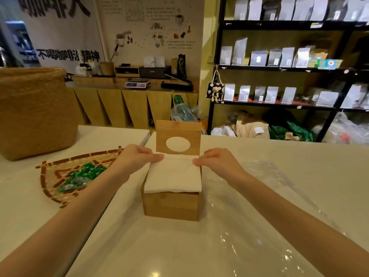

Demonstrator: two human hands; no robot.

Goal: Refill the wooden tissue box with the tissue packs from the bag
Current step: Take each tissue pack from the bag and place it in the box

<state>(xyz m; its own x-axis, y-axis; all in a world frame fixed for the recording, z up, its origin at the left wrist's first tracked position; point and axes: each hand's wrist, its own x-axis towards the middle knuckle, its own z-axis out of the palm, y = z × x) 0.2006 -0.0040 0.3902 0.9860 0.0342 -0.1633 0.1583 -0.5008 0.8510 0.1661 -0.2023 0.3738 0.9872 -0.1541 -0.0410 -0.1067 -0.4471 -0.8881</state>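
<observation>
Both hands, left (135, 156) and right (216, 160), pinch the far corners of the tissues (173, 176) heaped atop the open box (171, 204); its lid (178, 136) stands upright behind. The box's interior is hidden. Clear plastic (265, 188) lies rightward on the white table (159, 246); shelves (279, 68) stand beyond.

Box (171, 204): pale wood, smooth, matt, faint grain; lid (178, 139) same wood. Tissue (173, 178): soft white paper, matt, slightly creased. Table (159, 246): white, smooth, glossy, reflects lights. Film (265, 196) near right: clear plastic, crinkled, shiny. Tray (52, 176) left: woven bamboo, rough; green wrappers (79, 177) glossy foil-like. Basket (34, 112) far left: coarse woven fibre, matt.
</observation>
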